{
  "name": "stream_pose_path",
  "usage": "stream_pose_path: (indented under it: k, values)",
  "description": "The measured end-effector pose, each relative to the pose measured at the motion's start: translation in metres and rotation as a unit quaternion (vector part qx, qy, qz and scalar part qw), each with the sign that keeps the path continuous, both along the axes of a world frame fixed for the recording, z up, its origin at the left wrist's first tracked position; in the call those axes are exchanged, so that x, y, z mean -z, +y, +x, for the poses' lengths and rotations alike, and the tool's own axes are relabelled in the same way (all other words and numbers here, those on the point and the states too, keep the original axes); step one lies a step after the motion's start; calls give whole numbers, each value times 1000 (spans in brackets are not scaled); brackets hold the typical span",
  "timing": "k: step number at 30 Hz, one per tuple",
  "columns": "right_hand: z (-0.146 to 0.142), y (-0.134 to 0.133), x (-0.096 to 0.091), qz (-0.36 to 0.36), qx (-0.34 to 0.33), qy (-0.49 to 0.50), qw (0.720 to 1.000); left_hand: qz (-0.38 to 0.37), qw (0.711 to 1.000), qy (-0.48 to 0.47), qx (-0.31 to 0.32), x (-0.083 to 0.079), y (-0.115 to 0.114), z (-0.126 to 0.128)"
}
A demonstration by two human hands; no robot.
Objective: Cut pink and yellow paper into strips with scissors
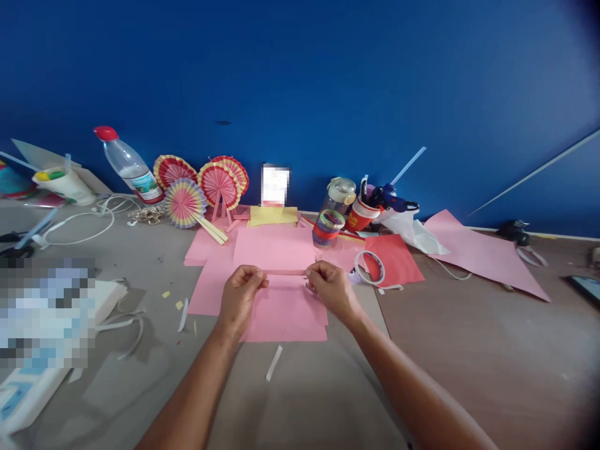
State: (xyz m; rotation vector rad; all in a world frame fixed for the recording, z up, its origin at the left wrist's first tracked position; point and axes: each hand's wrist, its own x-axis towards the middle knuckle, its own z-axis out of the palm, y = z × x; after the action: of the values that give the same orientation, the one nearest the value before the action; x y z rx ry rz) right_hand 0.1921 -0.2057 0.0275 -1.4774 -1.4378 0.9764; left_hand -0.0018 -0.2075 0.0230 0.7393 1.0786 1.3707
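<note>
My left hand (pixel 241 292) and my right hand (pixel 332 289) pinch the two ends of a folded edge on a pink paper sheet (pixel 276 240). The narrow fold runs level between my fingertips, and the sheet's far part reaches away from me. Below and nearer to me lie more pink sheets (pixel 285 322), overlapping on the table. Right of my right hand a roll of tape (pixel 382 269) stands on edge, beside a red paper sheet (pixel 403 253).
Finished paper rosette fans (pixel 185 203) lean at the back left beside a plastic bottle (pixel 140 178). A clear jar (pixel 341 192), red paper cups (pixel 360 215) and a glue gun (pixel 391 198) stand at the back right. A power strip (pixel 42 390) lies at the left; paper scraps (pixel 274 362) are scattered.
</note>
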Motion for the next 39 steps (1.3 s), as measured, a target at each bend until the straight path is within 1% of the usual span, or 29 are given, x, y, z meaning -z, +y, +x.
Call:
stream_pose_path:
  k: [9, 13, 16, 21, 24, 28, 31, 33, 35, 37, 39]
  values:
    - [0, 0, 1, -15, 0, -17, 1000, 5, 1000, -17, 18, 3, 0, 1]
    - [0, 0, 2, -33, -8, 8, 999, 11, 1000, -3, 19, 5, 0, 1]
    - [0, -1, -1, -43, -6, 30, 999, 14, 1000, 1, 16, 5, -1, 2]
    - [-1, -5, -11, -72, -16, 65, 995, 7, 1000, -23, 14, 2, -1, 1]
    - [-1, -4, -9, -76, -7, 78, 994, 0, 999, -42, 18, 2, -1, 1]
    - [-1, -1, 0, -52, 13, 49, 997, 1, 997, -72, 31, 3, -1, 0]
    - [1, 0, 1, -53, -9, 35, 998, -3, 995, -91, 45, 4, 0, -2]
    - [5, 0, -1, -65, -26, 35, 997, -5, 995, -91, 45, 5, 1, -3]
    - [9, 0, -6, -65, -24, 18, 997, -1, 996, -84, 42, 5, 1, -5]
    - [12, 1, -13, -37, -13, -24, 999, 6, 996, -73, 47, 5, 1, -5]
    - [11, 1, -19, 5, -31, -73, 997, 7, 997, -50, 58, 4, 1, -3]
